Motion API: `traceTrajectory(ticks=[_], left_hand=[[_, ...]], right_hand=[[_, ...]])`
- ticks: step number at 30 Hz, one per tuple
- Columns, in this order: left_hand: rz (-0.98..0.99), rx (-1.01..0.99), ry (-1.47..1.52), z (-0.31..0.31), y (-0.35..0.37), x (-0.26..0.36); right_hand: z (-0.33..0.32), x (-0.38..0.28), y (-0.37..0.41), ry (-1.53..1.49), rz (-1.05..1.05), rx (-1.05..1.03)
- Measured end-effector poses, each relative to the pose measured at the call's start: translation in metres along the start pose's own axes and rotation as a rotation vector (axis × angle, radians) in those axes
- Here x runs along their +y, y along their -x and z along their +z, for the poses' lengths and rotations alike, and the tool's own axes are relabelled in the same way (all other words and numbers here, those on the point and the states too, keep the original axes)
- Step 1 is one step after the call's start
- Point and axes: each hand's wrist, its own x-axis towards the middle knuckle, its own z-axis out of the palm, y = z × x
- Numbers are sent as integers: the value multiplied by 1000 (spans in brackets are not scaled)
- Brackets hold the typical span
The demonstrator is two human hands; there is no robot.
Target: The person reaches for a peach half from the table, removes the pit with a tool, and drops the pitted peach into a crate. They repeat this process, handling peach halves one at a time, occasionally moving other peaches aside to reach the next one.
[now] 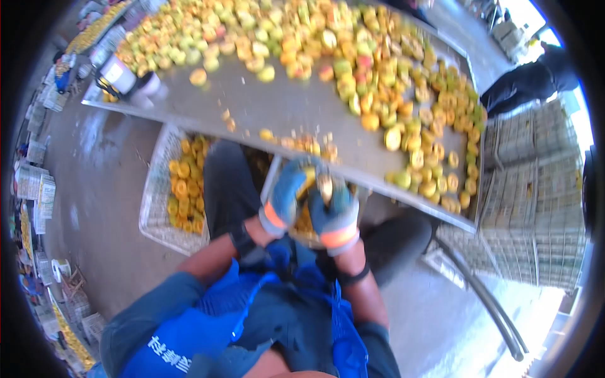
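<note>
My left hand point(285, 196), in a blue-grey glove with an orange band, is closed around a yellow peach half point(307, 181). Right beside it, my right hand point(335, 211) wears a matching glove, its fingers curled around something pale and brownish that blur keeps me from naming. Both hands meet just off the near edge of a metal table point(271, 104), above a container between my knees. Yellow fruit pieces show below the hands, partly hidden by them. Small fruit scraps point(309, 146) lie along the table edge in front of my fingers.
Many halved peaches point(391, 82) cover the table's far and right sides. A white crate point(151, 201) of peach halves point(186, 183) stands by my left leg. Stacked crates point(532, 189) rise at right, near a person in dark trousers point(520, 88). A metal tube frame point(482, 296) juts out at lower right.
</note>
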Motion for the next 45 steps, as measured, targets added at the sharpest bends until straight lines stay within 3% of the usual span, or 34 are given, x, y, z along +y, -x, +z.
traceTrajectory(ticks=[1, 3, 4, 8, 11, 12, 15, 16, 17, 18, 19, 21, 22, 25, 26, 27, 29, 31, 35, 37, 39, 45], left_hand=[[113, 11, -134, 0, 3, -6], [-387, 75, 524, 10, 4, -2], [-503, 95, 661, 13, 4, 1], [-625, 26, 980, 9, -2, 14], [-610, 49, 1037, 7, -4, 31], [-73, -87, 270, 1, -5, 26], [64, -35, -92, 15, 20, -9], [-244, 93, 349, 25, 27, -1], [-281, 116, 326, 20, 21, -2], [-317, 138, 304, 14, 14, -3], [-81, -6, -143, 2, 9, 4], [-792, 405, 1359, 11, -18, 27], [-770, 269, 1444, -1, -22, 25], [-789, 328, 1406, -7, -29, 28], [-742, 342, 1259, -4, -31, 27], [-698, 353, 1112, -1, -31, 27], [-676, 355, 1112, 1, -28, 30], [-706, 345, 1401, -4, -28, 34], [-690, 382, 1252, 3, -21, 27], [-694, 401, 1304, 4, -20, 26], [-692, 402, 1342, 4, -19, 29], [-711, 456, 1283, 9, -17, 37]], right_hand=[[-2, -2, 0, -36, -69, 75], [-6, -4, 1, -121, -11, 59], [-10, -4, 1, -139, 9, 28], [-22, -2, -1, -325, 95, -42], [-23, 4, -5, -376, 155, -41], [-21, 6, -2, -374, 176, -35], [-21, 5, 3, -241, 120, -62], [-20, 7, 5, -155, 64, -112], [-20, 0, 6, -86, -6, -226], [-8, 7, 17, -147, -122, -213], [-6, 0, 22, -214, 93, -206], [-2, -1, 25, -255, 118, 139], [-6, -1, 26, -346, 210, 126], [-13, -7, 30, -600, 378, 67], [-17, -10, 30, -645, 416, 10], [-21, -16, 30, -583, 391, -20], [-27, -33, 22, -469, 367, -70], [-26, -33, 19, -327, 180, -112], [-14, -23, 17, -199, 21, -84], [-15, -27, 16, -203, 99, -117], [-20, -39, 12, -323, 339, -194], [-1, -29, 19, -368, 367, -133]])
